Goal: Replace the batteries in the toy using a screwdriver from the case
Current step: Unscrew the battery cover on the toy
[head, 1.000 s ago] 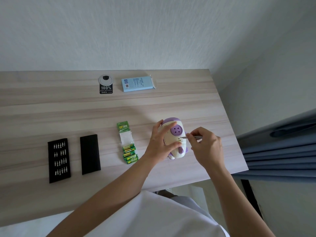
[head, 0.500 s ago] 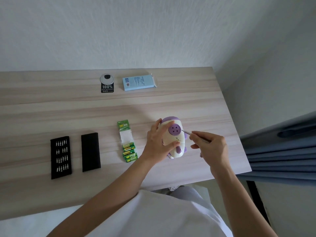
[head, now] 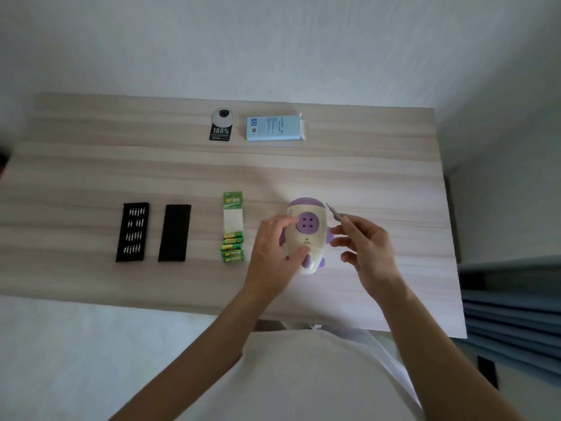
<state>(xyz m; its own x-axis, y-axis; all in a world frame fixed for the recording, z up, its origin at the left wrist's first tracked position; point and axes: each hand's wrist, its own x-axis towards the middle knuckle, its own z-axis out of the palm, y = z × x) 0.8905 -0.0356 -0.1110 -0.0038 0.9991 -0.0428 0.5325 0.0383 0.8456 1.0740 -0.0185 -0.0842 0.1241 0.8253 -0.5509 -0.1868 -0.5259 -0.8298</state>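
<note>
Screwdriver (head: pixel 334 212) is hovering beside toy (head: pixel 308 235), right hand (head: pixel 365 249) pinching it, left hand (head: pixel 271 250) gripping toy; tip needs seating squarely.

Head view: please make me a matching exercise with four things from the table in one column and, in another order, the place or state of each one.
Things
1. toy
2. screwdriver
3. battery pack
4. blue box

Places or states
A. lies near the far edge of the table, beside a round black-and-silver thing
B. pinched in the right hand
C. gripped by the left hand
D. lies flat between the plain black case half and the toy

Pairs: 1-C, 2-B, 3-D, 4-A
</note>
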